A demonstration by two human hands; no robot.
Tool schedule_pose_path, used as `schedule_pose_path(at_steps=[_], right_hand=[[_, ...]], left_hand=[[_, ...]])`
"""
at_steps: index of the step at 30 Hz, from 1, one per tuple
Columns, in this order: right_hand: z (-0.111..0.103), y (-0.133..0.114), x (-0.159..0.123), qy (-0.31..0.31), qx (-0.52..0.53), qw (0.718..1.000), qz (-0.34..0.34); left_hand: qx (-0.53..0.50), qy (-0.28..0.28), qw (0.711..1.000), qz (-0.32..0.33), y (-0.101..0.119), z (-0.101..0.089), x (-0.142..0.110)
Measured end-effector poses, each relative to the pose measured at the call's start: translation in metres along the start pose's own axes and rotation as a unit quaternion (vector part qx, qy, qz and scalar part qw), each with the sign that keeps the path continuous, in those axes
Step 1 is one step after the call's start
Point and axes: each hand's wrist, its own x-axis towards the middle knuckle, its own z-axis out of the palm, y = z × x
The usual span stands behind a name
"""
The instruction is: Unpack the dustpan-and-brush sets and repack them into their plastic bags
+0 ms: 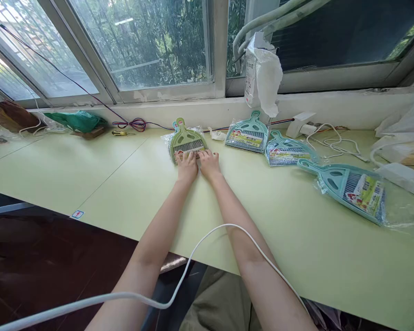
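Observation:
A green mini dustpan and brush set (185,139) in clear plastic lies on the table near the window wall, its handle pointing away from me. A bit of light blue from another set shows behind its handle. My left hand (186,166) grips the near left part of its front edge, fingers bent over it. Close beside it, my right hand (209,163) grips the right corner of that same edge, thumbs toward each other. The fingertips partly cover the label, and the underside of the pan is hidden.
Three blue dustpan sets lie to the right: one upright-facing (248,133), one beside it (288,151), one nearer (352,188). A white cable (227,225) crosses over my arms. A screwdriver (120,133), green bag (77,120) and wire bundle (138,124) lie left.

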Motion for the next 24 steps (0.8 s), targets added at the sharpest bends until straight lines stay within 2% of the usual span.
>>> schedule_pose_path(at_steps=[7, 14, 21, 24], right_hand=[[0.001, 0.001, 0.001, 0.017, 0.012, 1.0, 0.004], [-0.01, 0.0, -0.004, 0.14, 0.019, 0.99, 0.027], [-0.017, -0.005, -0.017, 0.183, 0.022, 0.982, 0.036], [-0.025, 0.005, -0.03, 0.191, -0.004, 0.982, 0.014]], left_hand=[[-0.025, -0.003, 0.999, 0.024, -0.001, 0.002, 0.002], [-0.095, -0.001, 0.988, 0.118, -0.005, 0.008, 0.009], [-0.101, -0.023, 0.986, 0.13, -0.013, 0.018, 0.013], [-0.093, -0.033, 0.987, 0.123, -0.014, 0.016, 0.013]])
